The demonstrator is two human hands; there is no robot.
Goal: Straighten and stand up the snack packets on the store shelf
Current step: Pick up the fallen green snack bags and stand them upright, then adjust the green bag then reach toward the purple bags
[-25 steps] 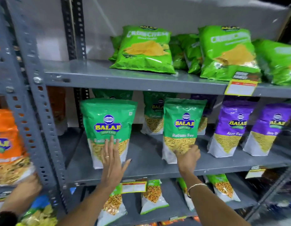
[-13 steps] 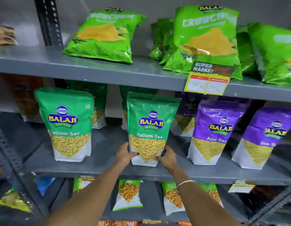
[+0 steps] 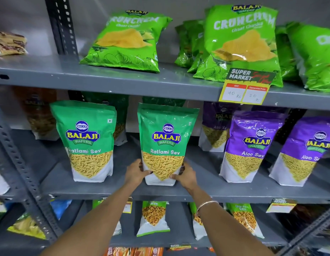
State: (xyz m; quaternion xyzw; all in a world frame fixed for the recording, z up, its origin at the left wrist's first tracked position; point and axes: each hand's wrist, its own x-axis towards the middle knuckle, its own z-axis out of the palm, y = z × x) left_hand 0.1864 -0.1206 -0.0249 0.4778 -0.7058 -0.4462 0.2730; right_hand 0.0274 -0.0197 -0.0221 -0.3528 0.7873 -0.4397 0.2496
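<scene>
A green Ratlami Sev packet (image 3: 166, 137) stands upright in the middle of the grey middle shelf (image 3: 203, 193). My left hand (image 3: 135, 172) grips its lower left corner and my right hand (image 3: 186, 175) grips its lower right corner. A second green Ratlami Sev packet (image 3: 86, 139) stands upright to the left, untouched. Two purple Aloo Sev packets (image 3: 251, 145) (image 3: 306, 150) stand upright to the right. More green and purple packets stand behind them, partly hidden.
Light green Crunchem chip bags (image 3: 127, 39) (image 3: 241, 43) lean back on the top shelf, above a yellow price tag (image 3: 245, 89). Smaller packets (image 3: 153, 218) stand on the lower shelf. A perforated grey upright (image 3: 18, 163) runs down the left side.
My left hand left the left green packet and joined the right hand on the middle one. Since half a second ago both hands stay on its base and the view has come closer.
</scene>
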